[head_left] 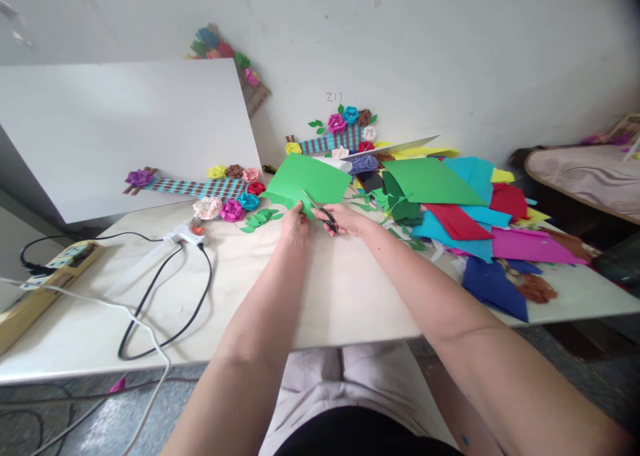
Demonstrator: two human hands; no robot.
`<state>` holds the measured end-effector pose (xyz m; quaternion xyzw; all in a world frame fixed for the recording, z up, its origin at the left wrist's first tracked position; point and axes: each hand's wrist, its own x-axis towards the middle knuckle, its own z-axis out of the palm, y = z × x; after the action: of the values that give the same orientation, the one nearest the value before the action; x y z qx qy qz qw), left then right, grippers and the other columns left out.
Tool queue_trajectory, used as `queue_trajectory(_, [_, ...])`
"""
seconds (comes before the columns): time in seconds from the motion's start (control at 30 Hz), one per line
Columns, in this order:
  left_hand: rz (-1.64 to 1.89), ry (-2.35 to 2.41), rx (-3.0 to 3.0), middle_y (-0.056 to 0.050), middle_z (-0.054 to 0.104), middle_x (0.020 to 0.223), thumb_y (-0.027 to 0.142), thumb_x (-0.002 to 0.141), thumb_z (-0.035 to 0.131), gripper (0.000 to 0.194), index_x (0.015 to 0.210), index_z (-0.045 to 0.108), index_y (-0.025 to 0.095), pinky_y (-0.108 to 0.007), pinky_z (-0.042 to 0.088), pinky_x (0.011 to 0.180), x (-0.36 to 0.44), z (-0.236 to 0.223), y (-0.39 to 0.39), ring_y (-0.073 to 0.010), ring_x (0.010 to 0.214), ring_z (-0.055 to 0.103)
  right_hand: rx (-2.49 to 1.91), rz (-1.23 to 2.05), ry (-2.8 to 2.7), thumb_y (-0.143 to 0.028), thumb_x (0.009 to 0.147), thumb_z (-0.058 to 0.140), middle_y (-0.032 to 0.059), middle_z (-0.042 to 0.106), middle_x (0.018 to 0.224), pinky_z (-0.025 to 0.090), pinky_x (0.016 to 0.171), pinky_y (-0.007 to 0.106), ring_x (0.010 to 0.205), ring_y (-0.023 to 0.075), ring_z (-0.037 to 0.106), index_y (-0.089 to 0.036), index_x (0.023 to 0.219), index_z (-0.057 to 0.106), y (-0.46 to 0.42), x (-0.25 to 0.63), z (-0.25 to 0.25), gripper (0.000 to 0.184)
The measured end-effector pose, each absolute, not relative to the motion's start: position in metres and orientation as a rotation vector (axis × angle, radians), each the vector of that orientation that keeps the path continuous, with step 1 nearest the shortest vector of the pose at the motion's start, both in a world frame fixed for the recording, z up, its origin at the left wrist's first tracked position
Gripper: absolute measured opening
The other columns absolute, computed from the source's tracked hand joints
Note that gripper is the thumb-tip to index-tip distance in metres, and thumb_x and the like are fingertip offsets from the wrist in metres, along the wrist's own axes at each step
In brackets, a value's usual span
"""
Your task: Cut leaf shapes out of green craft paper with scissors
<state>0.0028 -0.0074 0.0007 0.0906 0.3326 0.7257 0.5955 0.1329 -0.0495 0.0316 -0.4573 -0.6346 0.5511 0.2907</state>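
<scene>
Green paper [313, 176] is over the desk [350, 296], pinched in the left hand [296, 224]; the right hand [344, 217] grips scissors [327, 217]. If the paper slips, I think they could nick the left thumb [299, 207], being so near.

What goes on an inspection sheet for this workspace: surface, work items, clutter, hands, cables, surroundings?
Surface: pale table, bare before the person.
Work items: green sheet, dark-handled scissors, cut green leaves to the left.
Clutter: coloured sheets heaped at right, overlapping.
Hands: left hand grips the green sheet; right hand holds the scissors.
Cables: black cord looped near the front edge; white cable hanging over it.
Surroundings: white board behind, at left; pale wall.
</scene>
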Motion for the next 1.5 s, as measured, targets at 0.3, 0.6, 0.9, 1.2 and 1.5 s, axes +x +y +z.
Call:
queue_trajectory(0.3, [1.694,0.788,0.091,0.005,0.047,0.051,0.001,0.081,0.058,0.025,0.064,0.047,0.015,-0.015,0.032,0.038,0.005,0.010,-0.015,-0.0033,0.036,0.037,-1.153,1.495,-1.657,-0.048,0.085,0.060,-0.0063,0.051,0.047,0.022,0.023,0.014,0.030,0.0040,0.043,-0.016,0.080,0.050,-0.046,0.133,0.026,0.034])
queue_trajectory(0.6, [1.708,0.781,0.097,0.006,0.043,0.050,0.003,0.081,0.057,0.024,0.063,0.048,0.016,-0.018,0.034,0.041,0.006,0.010,-0.018,-0.0047,0.037,0.032,-1.142,1.494,-1.667,-0.053,0.084,0.058,-0.0064,0.051,0.049,0.025,0.024,0.014,0.032,0.0045,0.046,-0.017,0.077,0.047,-0.048,0.128,0.026,0.039])
queue_trajectory(0.9, [1.731,0.824,0.091,0.006,0.041,0.050,0.002,0.081,0.057,0.027,0.062,0.045,0.016,-0.017,0.032,0.040,0.007,0.014,-0.020,-0.0040,0.036,0.031,-1.143,1.497,-1.665,-0.051,0.086,0.057,-0.0069,0.051,0.049,0.026,0.024,0.014,0.032,0.0040,0.046,-0.017,0.078,0.047,-0.049,0.128,0.025,0.037])
queue_trajectory(1.2, [1.748,0.852,0.107,0.006,0.039,0.049,0.003,0.081,0.056,0.027,0.062,0.043,0.016,-0.018,0.029,0.040,0.007,0.015,-0.022,-0.0044,0.037,0.031,-1.194,1.433,-1.690,-0.048,0.087,0.058,-0.0080,0.049,0.048,0.026,0.024,0.014,0.031,0.0038,0.045,-0.017,0.076,0.046,-0.050,0.124,0.026,0.034])
queue_trajectory(1.5, [1.749,0.887,0.152,0.006,0.041,0.049,0.003,0.081,0.056,0.026,0.062,0.045,0.016,-0.018,0.029,0.040,0.005,0.013,-0.021,-0.0047,0.037,0.033,-1.188,1.418,-1.697,-0.046,0.086,0.060,-0.0083,0.048,0.048,0.026,0.023,0.014,0.031,0.0037,0.044,-0.017,0.076,0.046,-0.048,0.123,0.023,0.033])
